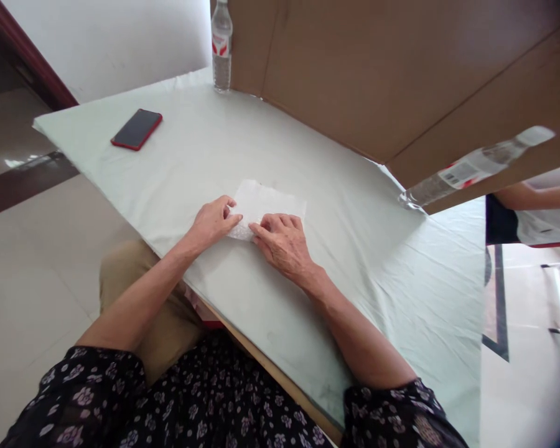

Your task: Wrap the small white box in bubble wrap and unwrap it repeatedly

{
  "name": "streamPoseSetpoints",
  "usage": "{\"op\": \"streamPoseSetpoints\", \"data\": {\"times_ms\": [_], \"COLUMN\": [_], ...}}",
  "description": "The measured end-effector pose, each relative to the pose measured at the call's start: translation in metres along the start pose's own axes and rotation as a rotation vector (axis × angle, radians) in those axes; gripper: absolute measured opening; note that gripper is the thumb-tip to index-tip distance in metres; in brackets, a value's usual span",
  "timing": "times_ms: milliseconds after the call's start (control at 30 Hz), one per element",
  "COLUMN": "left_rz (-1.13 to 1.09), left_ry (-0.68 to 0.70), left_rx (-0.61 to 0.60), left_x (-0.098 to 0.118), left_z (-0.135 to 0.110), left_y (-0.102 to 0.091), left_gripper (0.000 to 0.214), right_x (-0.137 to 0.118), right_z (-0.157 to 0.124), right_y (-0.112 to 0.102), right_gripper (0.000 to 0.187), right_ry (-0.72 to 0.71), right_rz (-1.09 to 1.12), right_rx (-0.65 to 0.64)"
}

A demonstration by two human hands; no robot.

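A small white, see-through sheet of bubble wrap (266,200) lies on the cloth-covered table in front of me. At its left edge, my left hand (213,221) is closed on the wrap, fingers curled and thumb pointing inward. My right hand (282,242) rests on the lower right part of the same piece, thumb and bent fingers gripping it and hiding that corner. Between the two thumbs a strip of the bubbly surface shows. I cannot make out whether the wrap is a flat sheet or a pouch.
A phone in a red case (137,129) lies at the far left of the pale green tablecloth (205,137). One water bottle (221,53) stands at the back, another bottle (471,168) at the right, both against a tall cardboard panel (336,68). A person's arm (536,196) shows beyond the panel.
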State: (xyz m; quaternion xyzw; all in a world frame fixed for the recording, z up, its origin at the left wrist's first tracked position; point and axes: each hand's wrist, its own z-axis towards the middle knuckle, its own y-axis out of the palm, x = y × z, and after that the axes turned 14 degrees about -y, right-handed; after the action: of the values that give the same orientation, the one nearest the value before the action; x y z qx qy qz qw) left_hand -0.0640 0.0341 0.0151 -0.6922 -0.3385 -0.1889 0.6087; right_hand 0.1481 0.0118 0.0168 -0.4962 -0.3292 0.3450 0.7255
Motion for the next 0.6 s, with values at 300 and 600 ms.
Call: {"op": "streamPoseSetpoints", "data": {"times_ms": [300,600], "left_rz": [0.172,-0.068], "left_ry": [-0.239,-0.505], "left_rx": [-0.16,-0.321], "left_x": [0.011,0.029], "left_z": [-0.009,-0.005], "left_y": [-0.024,-0.022], "left_gripper": [0.06,0.02], "right_x": [-0.001,-0.002], "right_z": [0.003,0.003], "right_y": [0.002,0.005], "right_gripper": [0.018,0.02], "right_ry": [-0.012,-0.006], "right_rz": [-0.055,-0.062], "right_rx": [0.02,0.034]}}
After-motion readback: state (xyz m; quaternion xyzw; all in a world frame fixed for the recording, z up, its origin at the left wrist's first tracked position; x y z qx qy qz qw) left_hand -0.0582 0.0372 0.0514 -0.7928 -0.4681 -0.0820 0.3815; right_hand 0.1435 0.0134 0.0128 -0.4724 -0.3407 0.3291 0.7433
